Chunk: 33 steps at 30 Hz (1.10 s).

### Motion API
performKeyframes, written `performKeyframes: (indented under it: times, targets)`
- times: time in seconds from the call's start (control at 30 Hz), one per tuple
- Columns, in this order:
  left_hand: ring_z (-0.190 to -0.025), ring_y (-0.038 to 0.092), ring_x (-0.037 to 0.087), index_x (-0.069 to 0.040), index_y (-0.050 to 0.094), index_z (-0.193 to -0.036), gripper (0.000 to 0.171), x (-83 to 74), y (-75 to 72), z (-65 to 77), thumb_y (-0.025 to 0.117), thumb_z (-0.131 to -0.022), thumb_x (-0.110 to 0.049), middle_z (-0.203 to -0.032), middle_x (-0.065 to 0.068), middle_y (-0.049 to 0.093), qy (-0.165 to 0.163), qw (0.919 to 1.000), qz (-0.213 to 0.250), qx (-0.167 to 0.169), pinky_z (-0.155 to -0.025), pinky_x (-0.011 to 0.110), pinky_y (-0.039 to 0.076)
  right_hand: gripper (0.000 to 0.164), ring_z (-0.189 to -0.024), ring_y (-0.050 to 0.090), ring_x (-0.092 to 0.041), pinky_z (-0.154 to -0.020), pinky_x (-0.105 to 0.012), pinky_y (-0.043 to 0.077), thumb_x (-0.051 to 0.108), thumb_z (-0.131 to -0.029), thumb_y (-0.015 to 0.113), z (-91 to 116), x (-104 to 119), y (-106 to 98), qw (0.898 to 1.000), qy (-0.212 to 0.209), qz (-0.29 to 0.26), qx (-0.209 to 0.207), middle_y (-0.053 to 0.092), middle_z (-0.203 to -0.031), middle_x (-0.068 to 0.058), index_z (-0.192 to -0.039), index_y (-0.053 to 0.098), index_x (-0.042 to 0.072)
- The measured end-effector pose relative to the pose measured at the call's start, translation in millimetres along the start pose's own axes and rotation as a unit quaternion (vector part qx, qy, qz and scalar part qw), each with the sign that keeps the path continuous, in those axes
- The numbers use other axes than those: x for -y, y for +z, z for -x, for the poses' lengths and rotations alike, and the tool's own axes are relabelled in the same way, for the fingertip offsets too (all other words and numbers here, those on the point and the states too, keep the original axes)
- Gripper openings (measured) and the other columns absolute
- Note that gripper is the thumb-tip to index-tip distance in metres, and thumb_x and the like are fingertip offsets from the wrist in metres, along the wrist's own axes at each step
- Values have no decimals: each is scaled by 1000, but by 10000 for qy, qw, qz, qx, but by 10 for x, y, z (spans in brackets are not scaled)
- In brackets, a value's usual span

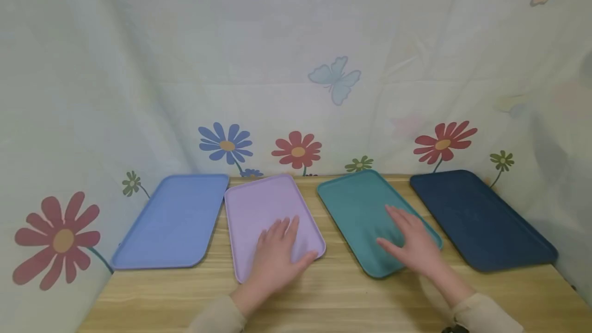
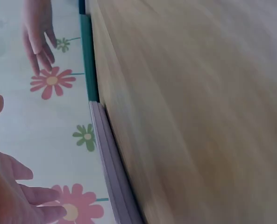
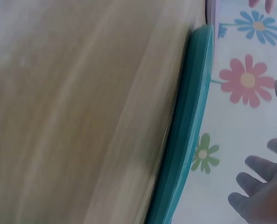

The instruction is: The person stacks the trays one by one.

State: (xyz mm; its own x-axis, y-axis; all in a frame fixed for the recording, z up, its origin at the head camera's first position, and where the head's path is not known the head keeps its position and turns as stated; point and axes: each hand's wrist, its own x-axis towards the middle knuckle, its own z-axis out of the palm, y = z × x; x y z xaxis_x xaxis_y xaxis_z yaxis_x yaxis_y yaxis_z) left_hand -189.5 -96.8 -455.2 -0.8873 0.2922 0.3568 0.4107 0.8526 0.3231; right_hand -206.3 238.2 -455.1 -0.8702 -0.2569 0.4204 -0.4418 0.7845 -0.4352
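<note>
Over the near half of a light purple tray (image 1: 259, 202) hovers my left hand (image 1: 275, 258), fingers spread and nothing held. My right hand (image 1: 413, 243) is above the right side of a teal tray (image 1: 351, 204), its thumb apart from the fingers. From the side, the left wrist view has the left hand (image 2: 17, 186) raised over the purple tray's edge (image 2: 112, 168). In the right wrist view a gap separates the right hand (image 3: 264, 186) from the teal tray's rim (image 3: 182, 135).
A periwinkle blue tray (image 1: 173, 220) lies at the far left and a navy tray (image 1: 481, 220) at the far right. All rest on a wooden table (image 1: 333, 297). Behind and beside it hangs a cloth (image 1: 259, 40) printed with flowers and butterflies.
</note>
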Motion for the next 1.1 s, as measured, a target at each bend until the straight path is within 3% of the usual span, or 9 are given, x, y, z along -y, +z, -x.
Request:
performKeyframes:
  times: [0.13, 0.3, 0.5, 0.77, 0.93, 1.1]
  targets:
    - [-133, 42, 41, -3, 40, -150, 86, -76, 33, -6, 59, -89, -62, -144, 23, 47, -117, 9976, 682, -44, -110, 58, 32, 74, -128, 40, -51, -99, -68, 35, 28, -87, 77, -25, -78, -29, 9990, 179, -410, -41, 48, -142, -27, -146, 44, 0]
    - [-132, 44, 39, -1, 39, -150, 86, -164, 83, -33, 61, -90, -59, -143, 23, 49, -305, 9901, 1368, -9, -110, 53, 35, 75, -132, 38, -50, -101, -67, 35, 31, -91, 73, -51, -200, -80, 9925, 721, -970, 175, 44, -145, -29, -150, 39, 0]
    - [-131, 45, 40, 2, 40, -148, 85, -267, 149, -71, 63, -90, -55, -143, 22, 50, -559, 9762, 2096, -54, -110, 53, 35, 76, -135, 35, -46, -108, -64, 28, 31, -94, 69, -93, -307, -183, 9757, 1252, -1756, 380, 40, -150, -26, -153, 32, 2]
    - [-126, 52, 35, 0, 43, -147, 82, -396, 321, -131, 68, -88, -51, -137, 18, 56, -800, 9553, 2844, -121, -107, 53, 38, 78, -136, 35, -44, -111, -58, 29, 32, -96, 67, -145, -447, -248, 9594, 1718, -2199, 407, 40, -150, -26, -155, 27, 1]
    - [-117, 57, 36, 6, 41, -146, 80, -494, 370, -152, 72, -89, -40, -133, 23, 57, -871, 9313, 3534, -135, -101, 53, 44, 79, -137, 36, -42, -108, -54, 35, 36, -98, 63, -162, -573, -278, 9451, 2037, -2507, 499, 37, -152, -25, -157, 21, 3]
    - [-115, 58, 41, 7, 40, -145, 78, -582, 404, -169, 74, -88, -35, -132, 26, 57, -1170, 9042, 4107, 0, -98, 55, 47, 81, -139, 32, -42, -110, -55, 31, 37, -99, 60, -163, -697, -293, 9308, 2315, -2779, 532, 33, -154, -26, -158, 15, 5]
